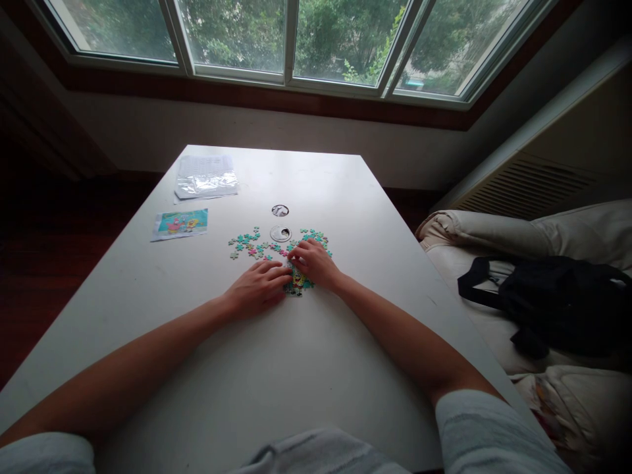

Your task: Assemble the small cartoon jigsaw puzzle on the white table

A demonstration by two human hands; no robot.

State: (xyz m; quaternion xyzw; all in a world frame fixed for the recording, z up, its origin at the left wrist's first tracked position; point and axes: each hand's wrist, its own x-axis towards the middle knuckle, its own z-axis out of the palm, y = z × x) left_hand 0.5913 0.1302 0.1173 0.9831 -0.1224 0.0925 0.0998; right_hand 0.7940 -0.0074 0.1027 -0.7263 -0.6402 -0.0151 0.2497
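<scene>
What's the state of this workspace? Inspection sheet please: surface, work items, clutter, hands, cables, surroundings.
Surface: white table, with two round fittings or openings beyond the hands; cannot tell which.
Work items: loose puzzle pieces scattered around and beyond the hands; partly covered picture section with a yellow figure between them; printed picture sheet at left.
Clutter: papers with clear plastic, far left.
Hands: left hand at the section's left edge; right hand over pieces, grip hidden.
Cables: nothing seen.
Surroundings: window ahead; light cushioned seat with black bag at right.
</scene>
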